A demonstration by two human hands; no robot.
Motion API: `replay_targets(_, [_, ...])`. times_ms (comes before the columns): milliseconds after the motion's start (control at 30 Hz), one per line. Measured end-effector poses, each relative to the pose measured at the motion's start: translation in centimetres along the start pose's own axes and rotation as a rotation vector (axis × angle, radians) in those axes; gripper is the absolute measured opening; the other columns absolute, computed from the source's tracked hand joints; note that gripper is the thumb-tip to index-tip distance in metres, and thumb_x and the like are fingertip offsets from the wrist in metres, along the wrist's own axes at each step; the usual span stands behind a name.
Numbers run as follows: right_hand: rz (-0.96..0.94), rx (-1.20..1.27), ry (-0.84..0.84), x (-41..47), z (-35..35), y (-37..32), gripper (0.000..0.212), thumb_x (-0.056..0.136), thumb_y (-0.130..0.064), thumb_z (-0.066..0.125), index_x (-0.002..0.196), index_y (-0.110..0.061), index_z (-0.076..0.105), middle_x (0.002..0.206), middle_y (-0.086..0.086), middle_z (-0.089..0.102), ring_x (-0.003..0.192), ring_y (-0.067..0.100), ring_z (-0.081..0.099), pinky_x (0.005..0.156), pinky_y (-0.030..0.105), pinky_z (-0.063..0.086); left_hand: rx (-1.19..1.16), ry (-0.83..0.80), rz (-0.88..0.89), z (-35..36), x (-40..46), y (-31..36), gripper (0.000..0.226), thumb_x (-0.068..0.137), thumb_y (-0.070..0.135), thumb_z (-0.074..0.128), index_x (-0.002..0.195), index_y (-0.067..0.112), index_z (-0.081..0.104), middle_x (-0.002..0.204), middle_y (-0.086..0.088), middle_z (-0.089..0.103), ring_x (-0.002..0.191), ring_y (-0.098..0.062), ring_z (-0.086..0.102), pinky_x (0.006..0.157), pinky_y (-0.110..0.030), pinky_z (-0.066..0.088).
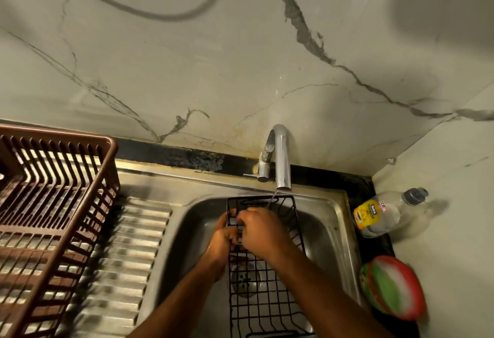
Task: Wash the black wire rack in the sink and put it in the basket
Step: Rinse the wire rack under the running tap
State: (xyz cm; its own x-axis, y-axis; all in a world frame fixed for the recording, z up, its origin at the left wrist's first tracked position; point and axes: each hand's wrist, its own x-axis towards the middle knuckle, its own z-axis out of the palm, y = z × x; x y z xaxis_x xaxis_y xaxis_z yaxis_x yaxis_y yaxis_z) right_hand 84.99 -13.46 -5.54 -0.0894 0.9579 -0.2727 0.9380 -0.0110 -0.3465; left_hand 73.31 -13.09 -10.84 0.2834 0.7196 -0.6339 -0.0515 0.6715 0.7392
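Both hands (240, 233) grip the rack (264, 295) under the tap (280, 156), basket (53, 204) left.

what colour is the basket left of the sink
Brown, a slatted plastic basket; the head view shows it clearly.

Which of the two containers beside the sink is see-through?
The clear bottle with the yellow label, lying on its side nearer the wall. The other container, nearer the camera, is solid green, white and red.
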Motion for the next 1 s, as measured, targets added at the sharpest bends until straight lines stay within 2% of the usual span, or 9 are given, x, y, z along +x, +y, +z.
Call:
replay_targets(67, [-0.005, 0.036, -0.082, 1.8, 0.3, -0.2, 0.039, 0.087, -0.009, 0.060, 0.125, -0.016, 0.066, 0.123, 0.006, 0.066, 0.116, 0.024, 0.060, 0.099, 0.035, 0.050, -0.019, -0.007, -0.008, 0.4, -0.4, 0.1, 0.064, 0.077, -0.006, 0.038, 0.129, 0.026, 0.057, 0.061, -0.004, 0.063, 0.057, -0.020, 0.068, 0.049, -0.030, 0.052])
replay_targets(200, [0.189, 0.221, -0.060, 2.9, -0.5, 2.1, 0.037, 0.091, 0.000, 0.056, 0.114, -0.021, 0.074, 0.116, -0.001, 0.073, 0.108, 0.014, 0.066, 0.101, 0.033, 0.051, -0.073, -0.025, -0.011, -0.5, -0.8, 0.3, 0.083, 0.060, 0.006, 0.046, 0.138, 0.031, 0.052, 0.110, -0.025, 0.072, 0.095, -0.050, 0.069, 0.070, -0.050, 0.061])
replay_targets(300, [0.300, 0.201, 0.047, 2.3, -0.6, 3.1, 0.023, 0.093, -0.009, 0.062, 0.105, -0.020, 0.078, 0.107, -0.003, 0.076, 0.100, 0.011, 0.069, 0.096, 0.028, 0.052, -0.047, -0.010, 0.000, -0.5, -0.7, 0.4, 0.095, 0.053, 0.011, 0.048, 0.145, 0.033, 0.045, 0.113, -0.026, 0.071, 0.101, -0.052, 0.068, 0.081, -0.059, 0.060])
replay_targets(400, [0.390, 0.043, 0.189, 1.6, -0.8, 2.8, 0.017, 0.094, -0.020, 0.062, 0.106, -0.014, 0.073, 0.101, 0.002, 0.074, 0.093, 0.018, 0.071, 0.082, 0.028, 0.057, -0.008, -0.008, 0.009, 0.2, -0.6, 0.0, 0.085, 0.071, 0.002, 0.045, 0.150, 0.033, 0.042, 0.114, -0.022, 0.071, 0.100, -0.053, 0.068, 0.086, -0.064, 0.055])
replay_targets(500, [0.462, -0.108, 0.143, 1.2, -1.3, 2.1, 0.022, 0.098, -0.023, 0.059, 0.115, -0.011, 0.065, 0.109, 0.008, 0.069, 0.100, 0.022, 0.067, 0.080, 0.031, 0.055, 0.039, 0.035, 0.018, 0.5, -0.7, 0.1, 0.086, 0.079, -0.010, 0.039, 0.153, 0.033, 0.038, 0.114, -0.021, 0.071, 0.100, -0.053, 0.067, 0.084, -0.064, 0.056])
replay_targets(667, [0.060, -0.284, -0.037, 2.1, -1.7, -0.5, 0.018, 0.097, -0.017, 0.059, 0.113, -0.011, 0.067, 0.108, 0.010, 0.067, 0.099, 0.025, 0.065, 0.083, 0.037, 0.052, 0.046, -0.004, 0.029, 1.6, -1.1, -0.1, 0.082, 0.084, -0.010, 0.041, 0.156, 0.028, 0.036, 0.091, -0.013, 0.071, 0.070, -0.026, 0.071, 0.063, -0.043, 0.057])
replay_targets(733, [-0.040, -0.209, -0.055, 2.6, -1.7, -0.5, 0.016, 0.097, -0.016, 0.058, 0.109, -0.013, 0.069, 0.105, 0.008, 0.067, 0.095, 0.023, 0.064, 0.083, 0.036, 0.053, 0.030, 0.000, 0.021, 1.6, -1.0, -0.3, 0.082, 0.083, -0.011, 0.040, 0.156, 0.026, 0.036, 0.087, -0.013, 0.071, 0.073, -0.026, 0.069, 0.054, -0.035, 0.055])
replay_targets(867, [0.237, 0.030, 0.043, 2.8, -2.0, 2.3, 0.013, 0.097, -0.021, 0.059, 0.099, -0.014, 0.070, 0.092, 0.000, 0.066, 0.088, 0.018, 0.064, 0.073, 0.025, 0.046, 0.046, 0.041, 0.047, 0.3, -1.0, 0.1, 0.081, 0.082, -0.007, 0.043, 0.155, 0.030, 0.037, 0.111, -0.018, 0.072, 0.092, -0.041, 0.070, 0.069, -0.044, 0.059])
replay_targets(1000, [0.446, -0.029, 0.127, 1.9, -2.3, 2.8, 0.015, 0.095, -0.017, 0.063, 0.108, -0.012, 0.066, 0.097, 0.005, 0.067, 0.087, 0.018, 0.065, 0.075, 0.027, 0.055, 0.087, 0.076, 0.030, 0.1, -0.8, -0.2, 0.082, 0.085, -0.006, 0.044, 0.156, 0.033, 0.034, 0.111, -0.018, 0.071, 0.085, -0.040, 0.071, 0.074, -0.048, 0.060])
